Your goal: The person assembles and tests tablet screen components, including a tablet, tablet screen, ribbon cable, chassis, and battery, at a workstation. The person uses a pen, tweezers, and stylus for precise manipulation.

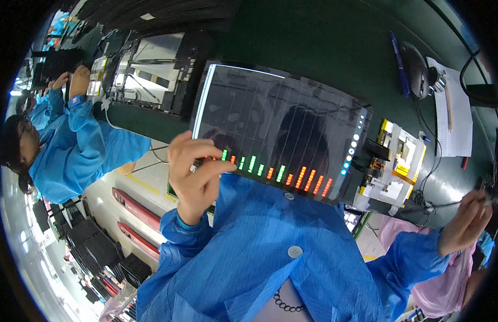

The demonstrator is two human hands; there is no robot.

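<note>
A dark display panel [281,123] lies tilted before me, its screen lit with thin lines, red and green marks along the near edge and several round icons at its right side. My left hand [194,174] grips its near left corner, thumb and fingertips over the glass. Far to the right, my right hand [466,224] is closed, fingertips together beside a dark object at the picture's rim. What it holds is too small to make out. A thin black cable runs toward that hand. Right of the panel sits a taped circuit assembly [393,166] with yellow edges.
A black mouse [417,70], a blue pen [399,64] and a lined paper sheet [457,110] with a pencil lie at the far right. An opened device housing [152,72] stands at left. A co-worker in blue [72,145] works beyond it.
</note>
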